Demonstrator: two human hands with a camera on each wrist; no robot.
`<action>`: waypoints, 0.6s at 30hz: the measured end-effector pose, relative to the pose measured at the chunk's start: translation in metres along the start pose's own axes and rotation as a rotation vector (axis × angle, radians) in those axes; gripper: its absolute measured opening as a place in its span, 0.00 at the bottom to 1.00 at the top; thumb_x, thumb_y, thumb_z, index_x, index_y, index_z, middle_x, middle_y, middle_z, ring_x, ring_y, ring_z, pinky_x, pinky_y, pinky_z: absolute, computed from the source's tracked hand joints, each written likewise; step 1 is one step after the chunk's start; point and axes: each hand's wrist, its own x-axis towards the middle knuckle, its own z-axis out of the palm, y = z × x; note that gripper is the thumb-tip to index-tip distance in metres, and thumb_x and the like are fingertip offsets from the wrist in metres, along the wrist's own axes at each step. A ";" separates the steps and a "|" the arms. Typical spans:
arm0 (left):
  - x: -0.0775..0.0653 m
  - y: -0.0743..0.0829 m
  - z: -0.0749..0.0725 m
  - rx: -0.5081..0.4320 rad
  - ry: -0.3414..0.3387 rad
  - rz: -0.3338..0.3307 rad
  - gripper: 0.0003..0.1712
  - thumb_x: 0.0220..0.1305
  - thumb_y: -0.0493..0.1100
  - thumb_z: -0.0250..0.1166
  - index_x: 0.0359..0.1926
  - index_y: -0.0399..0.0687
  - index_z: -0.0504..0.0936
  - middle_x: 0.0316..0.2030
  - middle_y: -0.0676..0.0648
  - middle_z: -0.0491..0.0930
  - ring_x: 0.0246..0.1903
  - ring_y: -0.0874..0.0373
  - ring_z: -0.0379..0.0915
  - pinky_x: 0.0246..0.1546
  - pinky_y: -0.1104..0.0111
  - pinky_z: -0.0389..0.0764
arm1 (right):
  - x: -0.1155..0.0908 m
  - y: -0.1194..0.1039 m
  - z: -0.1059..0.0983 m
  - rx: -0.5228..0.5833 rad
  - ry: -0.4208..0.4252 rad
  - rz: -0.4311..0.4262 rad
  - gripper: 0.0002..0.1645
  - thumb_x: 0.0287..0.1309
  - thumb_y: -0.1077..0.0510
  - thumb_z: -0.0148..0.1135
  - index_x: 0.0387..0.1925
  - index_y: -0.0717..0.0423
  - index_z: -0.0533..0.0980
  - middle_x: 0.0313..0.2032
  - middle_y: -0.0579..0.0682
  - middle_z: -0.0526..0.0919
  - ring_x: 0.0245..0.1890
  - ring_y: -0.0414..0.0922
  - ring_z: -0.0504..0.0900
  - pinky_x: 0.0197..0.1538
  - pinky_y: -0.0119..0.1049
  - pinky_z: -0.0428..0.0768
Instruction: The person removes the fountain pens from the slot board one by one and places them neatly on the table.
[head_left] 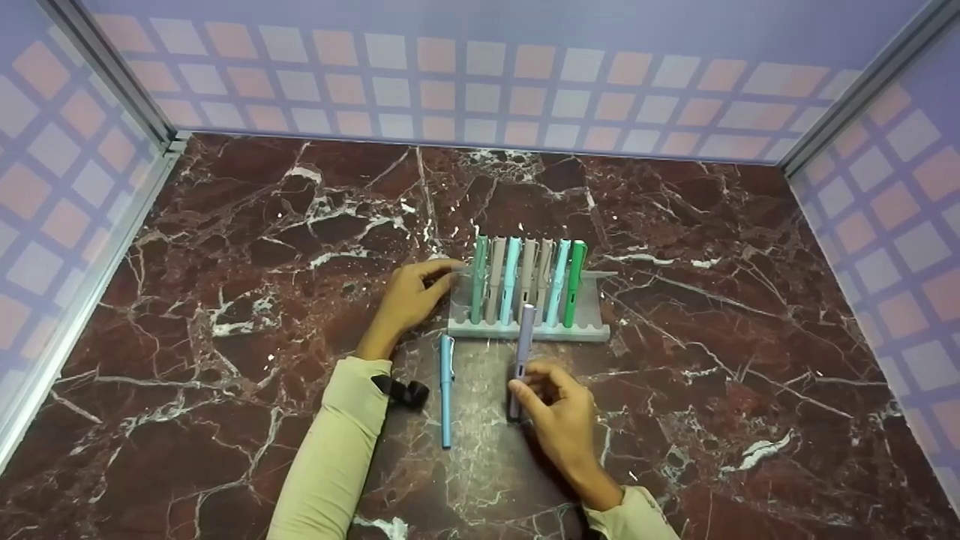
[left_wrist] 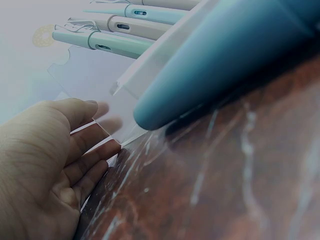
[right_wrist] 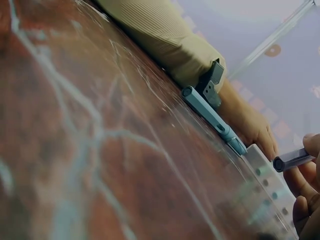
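A clear pen stand (head_left: 591,304) holds a row of several upright-leaning pens: dull green, taupe, light blue and, at the right end, a bright green pen (head_left: 574,289). My left hand (head_left: 409,296) grips the stand's left edge; the left wrist view shows its fingers (left_wrist: 82,142) around the clear plate. In front of the stand, my right hand (head_left: 562,412) pinches a lavender pen (head_left: 525,337) near its lower end, cap end up. On the table between my hands lies a blue pen (head_left: 446,390), its clip end toward the stand.
The table (head_left: 712,315) is dark red marble with white veins. Panels with pink and white squares stand along the back (head_left: 487,82), left (head_left: 60,165) and right (head_left: 892,172). A black wrist camera (head_left: 409,394) sits at my left cuff, beside the blue pen.
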 end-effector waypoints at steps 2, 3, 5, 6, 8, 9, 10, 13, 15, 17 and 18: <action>0.000 0.000 0.000 0.001 -0.002 -0.005 0.13 0.69 0.43 0.65 0.52 0.53 0.88 0.51 0.48 0.86 0.53 0.50 0.81 0.60 0.55 0.76 | -0.001 -0.001 0.002 0.007 -0.008 0.007 0.11 0.51 0.70 0.73 0.38 0.66 0.81 0.28 0.57 0.85 0.23 0.37 0.80 0.26 0.30 0.81; 0.000 0.000 0.000 0.001 -0.002 -0.005 0.13 0.69 0.43 0.64 0.52 0.53 0.87 0.51 0.48 0.86 0.53 0.50 0.81 0.59 0.55 0.76 | -0.001 -0.001 0.003 0.013 -0.014 0.012 0.11 0.51 0.70 0.73 0.38 0.66 0.81 0.28 0.57 0.85 0.23 0.37 0.80 0.27 0.30 0.81; 0.000 0.000 0.000 0.005 -0.006 -0.008 0.13 0.69 0.43 0.64 0.52 0.53 0.87 0.51 0.48 0.86 0.52 0.50 0.81 0.59 0.55 0.76 | -0.001 -0.005 0.004 0.010 -0.022 0.013 0.11 0.51 0.70 0.73 0.37 0.67 0.81 0.28 0.57 0.85 0.23 0.36 0.80 0.26 0.30 0.81; 0.000 0.000 0.000 0.007 -0.008 -0.009 0.13 0.69 0.43 0.64 0.53 0.53 0.87 0.51 0.48 0.86 0.52 0.51 0.82 0.59 0.55 0.76 | -0.002 -0.006 0.005 0.003 -0.027 0.017 0.11 0.50 0.71 0.73 0.36 0.68 0.80 0.27 0.57 0.85 0.23 0.36 0.81 0.26 0.30 0.81; 0.000 0.000 0.000 0.015 -0.008 -0.006 0.13 0.70 0.44 0.64 0.53 0.54 0.87 0.50 0.49 0.86 0.52 0.51 0.82 0.58 0.55 0.76 | -0.002 -0.008 0.007 -0.006 -0.037 0.024 0.10 0.50 0.72 0.73 0.35 0.68 0.80 0.27 0.57 0.85 0.23 0.36 0.80 0.24 0.30 0.80; 0.000 0.000 0.000 0.020 -0.007 -0.004 0.13 0.70 0.44 0.64 0.52 0.54 0.87 0.50 0.49 0.87 0.51 0.51 0.82 0.58 0.55 0.76 | -0.002 -0.008 0.008 -0.010 -0.040 0.028 0.10 0.49 0.72 0.73 0.35 0.68 0.80 0.27 0.57 0.85 0.22 0.36 0.81 0.24 0.30 0.80; 0.000 0.000 -0.001 0.024 -0.009 -0.004 0.13 0.70 0.44 0.64 0.52 0.55 0.87 0.50 0.49 0.87 0.51 0.51 0.82 0.58 0.55 0.76 | -0.003 -0.009 0.008 -0.013 -0.042 0.033 0.10 0.49 0.72 0.73 0.34 0.67 0.80 0.27 0.57 0.86 0.22 0.36 0.81 0.23 0.30 0.80; 0.001 0.000 -0.001 0.031 -0.009 -0.002 0.13 0.70 0.45 0.64 0.52 0.56 0.88 0.50 0.50 0.87 0.51 0.51 0.82 0.58 0.54 0.77 | -0.005 -0.007 0.011 -0.009 -0.051 0.056 0.10 0.49 0.69 0.74 0.35 0.64 0.81 0.28 0.56 0.86 0.22 0.37 0.81 0.22 0.30 0.80; 0.001 0.000 -0.001 0.034 -0.006 -0.001 0.12 0.70 0.45 0.64 0.52 0.57 0.88 0.50 0.50 0.87 0.51 0.50 0.82 0.57 0.54 0.77 | -0.006 -0.007 0.013 -0.003 -0.060 0.068 0.10 0.50 0.67 0.75 0.35 0.63 0.82 0.28 0.55 0.86 0.22 0.38 0.82 0.23 0.30 0.80; 0.001 -0.001 -0.001 0.033 -0.006 -0.004 0.12 0.70 0.45 0.64 0.51 0.57 0.88 0.50 0.50 0.87 0.51 0.50 0.82 0.57 0.54 0.77 | -0.007 -0.007 0.015 0.004 -0.071 0.075 0.10 0.50 0.66 0.75 0.35 0.63 0.82 0.28 0.54 0.86 0.22 0.38 0.82 0.23 0.30 0.81; 0.001 -0.001 -0.001 0.032 -0.007 -0.005 0.12 0.70 0.45 0.64 0.51 0.57 0.88 0.50 0.50 0.87 0.50 0.50 0.82 0.57 0.54 0.77 | -0.008 -0.008 0.016 0.008 -0.078 0.079 0.11 0.50 0.66 0.75 0.35 0.64 0.82 0.28 0.54 0.86 0.22 0.38 0.82 0.24 0.30 0.81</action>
